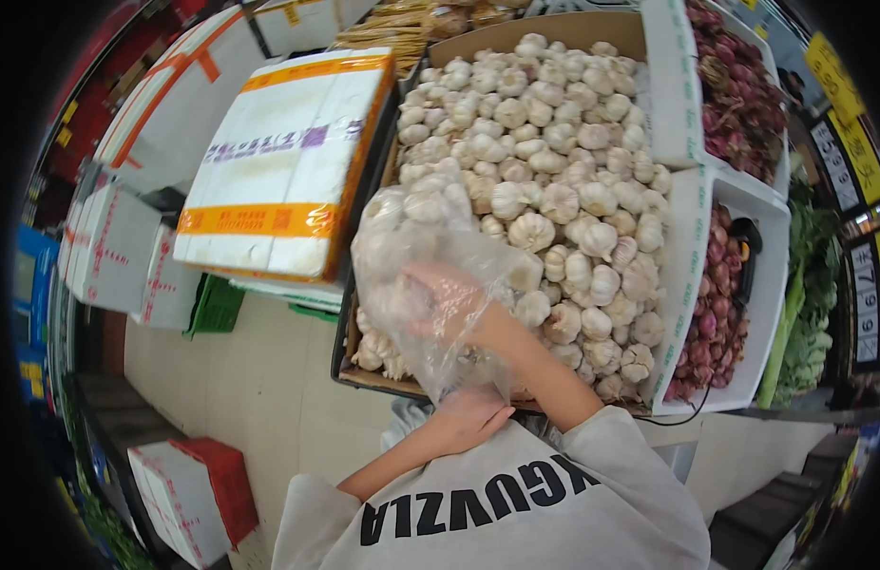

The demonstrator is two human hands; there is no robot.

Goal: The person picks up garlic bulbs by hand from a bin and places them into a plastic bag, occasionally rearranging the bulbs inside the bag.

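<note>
A clear plastic bag (383, 242) hangs over the front left of a box heaped with garlic bulbs (535, 228). Several bulbs show through the far end of the bag. My right hand (449, 299) is inside it, fingers curved around what looks like a garlic bulb, blurred by the plastic. Close to my body, at the bag's mouth, my left hand (473, 418) is closed on the gathered plastic; its fingertips are partly hidden.
A white foam box (269, 161) with orange tape stands left of the garlic. To the right are foam boxes of red shallots (716, 313) and red onions (739, 104), then leafy greens (806, 294). A red-and-white box (193, 499) sits on the floor.
</note>
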